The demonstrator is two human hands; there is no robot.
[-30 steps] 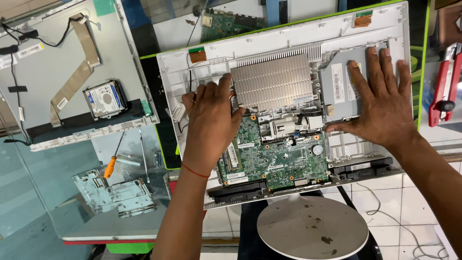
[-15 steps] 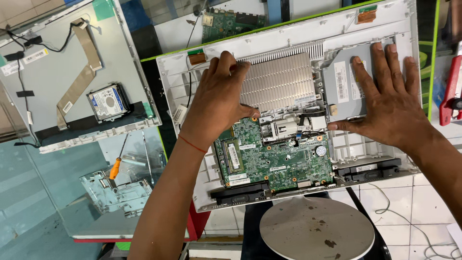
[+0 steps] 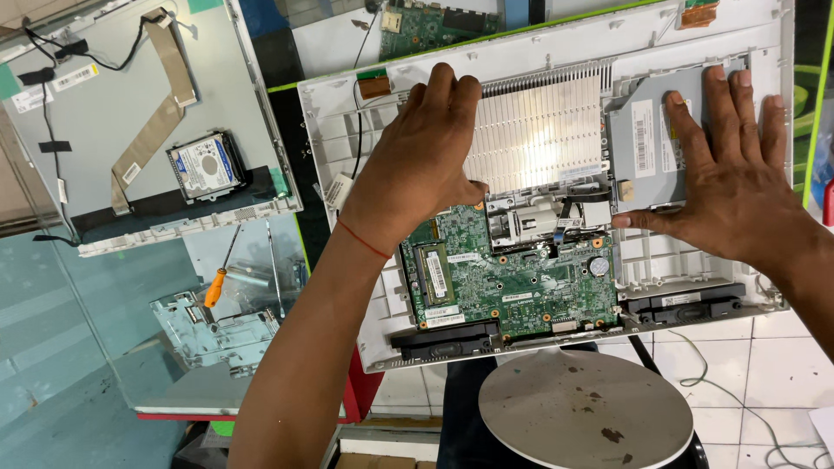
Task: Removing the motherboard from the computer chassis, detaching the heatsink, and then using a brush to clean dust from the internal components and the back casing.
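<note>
1. Nearest us, at six o'clock, we see one round grey stand base [image 3: 586,408] below the opened white computer chassis [image 3: 347,130].
2. In the chassis lies one green circuit board [image 3: 512,278], flanked along its near edge by two black speakers, one at seven o'clock [image 3: 443,339] and one at four o'clock [image 3: 686,302].
3. Our left hand [image 3: 417,169] lies flat and unclenched, fingers together pointing to twelve, on the chassis at the left edge of the ribbed heatsink [image 3: 539,135]; it grasps nothing, forearm running down to seven.
4. Our right hand [image 3: 730,187] is spread wide, palm down on the grey optical drive [image 3: 647,152] at two o'clock, pressing rather than gripping.
5. Far left, at nine o'clock, one orange-handled screwdriver [image 3: 217,282] and one hard disk [image 3: 204,165] lie well apart from both hands.
</note>
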